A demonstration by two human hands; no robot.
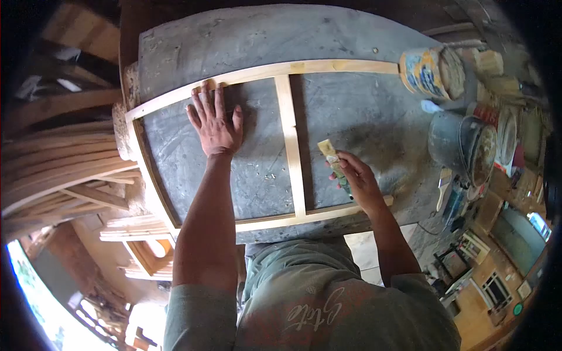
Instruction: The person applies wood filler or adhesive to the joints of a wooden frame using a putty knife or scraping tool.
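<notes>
A pale wooden frame (287, 120) with one crossbar lies flat on a worn grey tabletop (252, 36). My left hand (219, 130) is spread open over its left bay, the fingertips at the far rail. In my right hand (362, 182) is a paintbrush (328, 147), gripped by its green handle with the pale bristles pointing up and away from me. The brush hangs over the bay right of the crossbar, apart from the wood as far as I can tell.
A bucket with a yellow and blue label (422, 72) stands at the frame's far right end. Nearer are a dark bucket (448, 140) and another brush (443, 188). Long timber strips (64, 167) are stacked at the left. Tools and boards clutter the right side.
</notes>
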